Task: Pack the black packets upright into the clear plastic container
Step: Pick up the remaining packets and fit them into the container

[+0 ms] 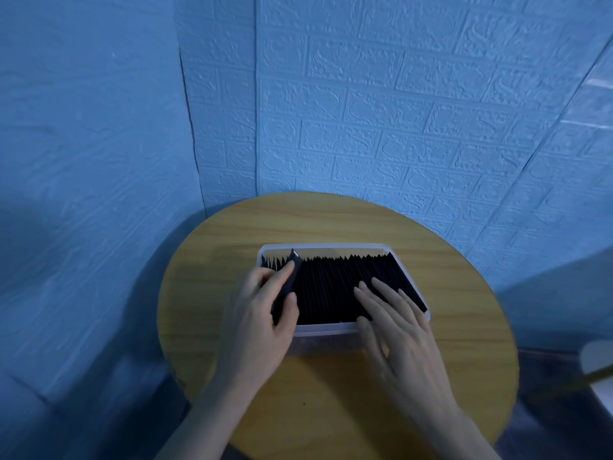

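A clear plastic container (335,248) sits on the round wooden table, filled with several black packets (335,287) standing upright in a tight row. My left hand (262,313) pinches one black packet (288,283) between thumb and fingers, tilted over the container's left end, its top corner sticking up above the row. My right hand (394,323) lies flat with straight fingers on the tops of the packets at the right side, its palm over the container's near right rim.
The round wooden table (331,400) stands in a corner of blue textured walls. A white object with a wooden leg (597,366) shows at the right edge. Bare tabletop lies around the container.
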`<state>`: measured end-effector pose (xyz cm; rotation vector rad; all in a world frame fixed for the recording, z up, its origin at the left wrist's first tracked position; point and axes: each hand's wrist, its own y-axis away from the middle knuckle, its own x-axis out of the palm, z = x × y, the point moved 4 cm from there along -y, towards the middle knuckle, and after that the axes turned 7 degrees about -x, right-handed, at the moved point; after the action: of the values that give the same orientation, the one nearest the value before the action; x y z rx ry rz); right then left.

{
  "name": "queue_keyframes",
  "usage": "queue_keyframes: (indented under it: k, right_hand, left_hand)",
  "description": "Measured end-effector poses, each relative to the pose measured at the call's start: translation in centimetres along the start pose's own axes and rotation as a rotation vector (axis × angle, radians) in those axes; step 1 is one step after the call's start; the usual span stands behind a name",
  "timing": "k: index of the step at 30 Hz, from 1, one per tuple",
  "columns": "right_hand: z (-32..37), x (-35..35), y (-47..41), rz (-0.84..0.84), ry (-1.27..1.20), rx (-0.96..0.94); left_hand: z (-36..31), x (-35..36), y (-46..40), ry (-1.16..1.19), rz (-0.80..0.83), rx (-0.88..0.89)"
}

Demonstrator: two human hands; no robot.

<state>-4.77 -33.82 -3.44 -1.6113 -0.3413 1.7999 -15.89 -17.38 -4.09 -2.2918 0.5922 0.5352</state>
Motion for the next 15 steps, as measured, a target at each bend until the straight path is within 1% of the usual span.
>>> queue_keyframes:
  k: [3, 6, 8, 10, 12, 15]
  right_hand:
    - [-0.1, 0.1, 0.0, 0.043, -0.003, -0.009]
    - [-0.5, 0.2, 0.2, 0.077, 0.007, -0.033]
    - [-0.3, 0.1, 0.2, 0.082, -0.002, -0.038]
    - [0.2, 0.3, 0.2, 0.131, 0.022, -0.086]
    - [0.6, 0.7, 0.3, 0.176, 0.05, -0.122]
    - [0.8, 0.8, 0.1, 0.194, 0.043, -0.115]
  left_hand:
    - [0.1, 0.0, 0.6, 0.046, 0.009, -0.002]
    - [0.0, -0.9, 1.0, 0.088, -0.024, 0.021]
    - [-0.3, -1.5, 1.2, 0.058, -0.047, 0.083]
    - [-0.4, -1.7, 1.1, -0.001, -0.065, 0.146]
    - [-0.5, -1.7, 0.8, -0.044, -0.074, 0.167]
    - [-1.3, -1.9, 0.1, -0.068, -0.087, 0.169]
